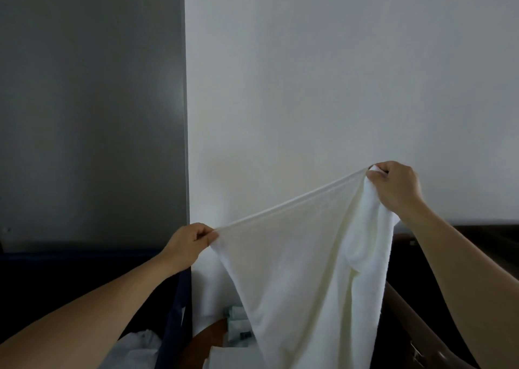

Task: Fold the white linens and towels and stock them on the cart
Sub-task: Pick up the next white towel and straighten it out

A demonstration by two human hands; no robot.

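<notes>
Towel [303, 270]: white, held up in the air before a pale wall [337, 60], stretched between both hands; its body hangs past the bottom of the view.
Bin [174, 312]: dark blue fabric side at lower left, with loose white linen [137, 343] inside, below the left forearm.
Left hand [191, 242]: lower of the two, fingers curled and pinching the towel's left top corner.
Top hem: runs taut as a thin line, climbing from the left hand up to the right.
Right hand [396, 186]: higher, clenched round the bunched right corner, with folds of cloth spilling beneath it.
Dark furniture [421, 340]: brown and black shapes at lower right, behind the right forearm; too dim to name.
Cart: cannot be told apart here.
Handling: likely light, soft and limp, not fragile; the looped weave should grip well and not slip. It will sag wherever it is unsupported.
Where to hold: probably the two top corners on the hem, the right one taken flat instead of bunched, so the edges meet squarely.
</notes>
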